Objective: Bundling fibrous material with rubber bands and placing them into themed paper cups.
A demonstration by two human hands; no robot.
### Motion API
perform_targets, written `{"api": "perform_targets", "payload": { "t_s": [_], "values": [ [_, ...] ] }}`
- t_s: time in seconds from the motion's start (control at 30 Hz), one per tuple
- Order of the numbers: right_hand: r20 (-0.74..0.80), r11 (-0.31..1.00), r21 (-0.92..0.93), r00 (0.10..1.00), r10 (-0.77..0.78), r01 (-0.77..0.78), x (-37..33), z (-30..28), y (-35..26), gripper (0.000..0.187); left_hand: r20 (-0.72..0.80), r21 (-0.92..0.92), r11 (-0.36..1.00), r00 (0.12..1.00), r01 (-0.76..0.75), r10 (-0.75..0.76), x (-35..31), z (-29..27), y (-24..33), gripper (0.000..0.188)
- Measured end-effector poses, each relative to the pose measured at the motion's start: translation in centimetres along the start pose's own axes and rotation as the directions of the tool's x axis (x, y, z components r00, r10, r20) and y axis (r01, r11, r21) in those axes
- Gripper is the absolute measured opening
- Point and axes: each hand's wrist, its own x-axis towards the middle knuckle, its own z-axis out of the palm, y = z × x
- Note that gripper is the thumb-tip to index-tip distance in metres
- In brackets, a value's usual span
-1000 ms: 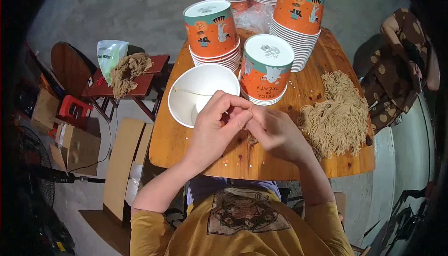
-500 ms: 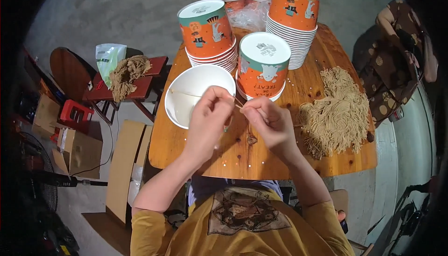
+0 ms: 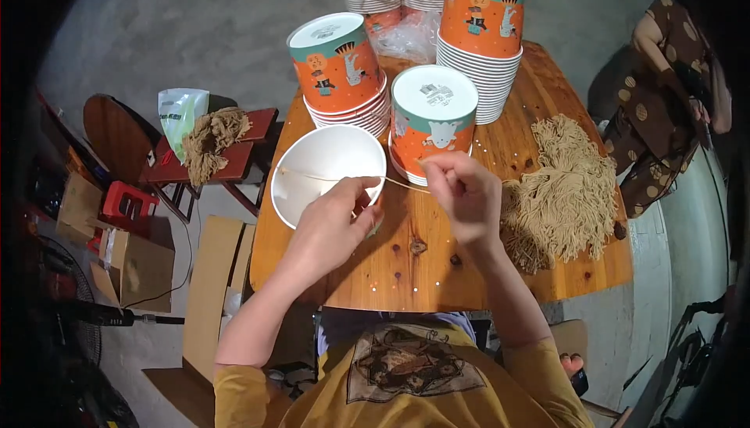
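A paper bucket (image 3: 293, 158) lies tilted on the wooden table, its white inside facing up toward me. Across its mouth runs a thin tan cord (image 3: 406, 185), coming out past the right side of the rim. My left hand (image 3: 332, 225) is closed on the bucket's near right rim, fingers over the edge. To the right, my right hand (image 3: 469, 194) pinches the cord's end between thumb and forefinger, apart from the bucket. Just behind stands an upside-down orange and green bucket stack (image 3: 433, 127). A tan pile of cords (image 3: 566, 194) lies right of my right hand.
Two taller bucket stacks (image 3: 336, 69) (image 3: 483, 37) stand farther back, with clear plastic wrap (image 3: 406, 37) behind. A red bench (image 3: 242, 135) at left holds more cords (image 3: 211, 143). Cardboard boxes (image 3: 141, 260) sit on the floor. Another person's patterned brown clothing (image 3: 656, 115) shows at right.
My hands, together at the cord before, have separated. The left has come down onto the bucket's rim; the right has moved rightward with the cord's end. The view has shifted slightly.
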Motion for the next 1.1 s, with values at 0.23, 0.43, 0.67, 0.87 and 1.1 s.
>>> {"api": "perform_targets", "payload": {
  "t_s": [0.23, 0.43, 0.67, 0.87, 1.1],
  "values": [
    [0.228, 0.987, -0.146, 0.969, 0.096, -0.064, -2.1, 1.1, 0.0, 0.006, -0.170, 0.100, 0.940, 0.925, -0.326, 0.339, -0.8, 0.1, 0.4, 0.042],
    [0.427, 0.891, 0.173, 0.847, 0.316, -0.420, -2.5, 1.0, 0.3, 0.008, -0.221, 0.265, 0.824, 0.800, -0.500, 0.557, -0.8, 1.5, -0.1, 0.021],
    [0.475, 0.721, 0.393, 0.798, 0.372, -0.570, -2.4, 1.1, 0.5, 0.009, -0.235, 0.320, 0.801, 0.776, -0.507, 0.585, -0.3, 1.9, 0.1, 0.021],
    [0.283, 0.827, 0.347, 0.890, 0.357, -0.442, -3.4, 2.3, 2.4, 0.005, -0.227, 0.136, 0.973, 0.950, -0.185, 0.212, 0.3, 1.4, -0.7, 0.019],
    [0.048, 0.993, 0.086, 0.996, 0.072, -0.076, -3.0, 4.0, 1.7, 0.015, 0.042, -0.112, 0.992, 0.998, 0.056, -0.051, 0.7, -0.3, -0.4, 0.031]
  ]
}}
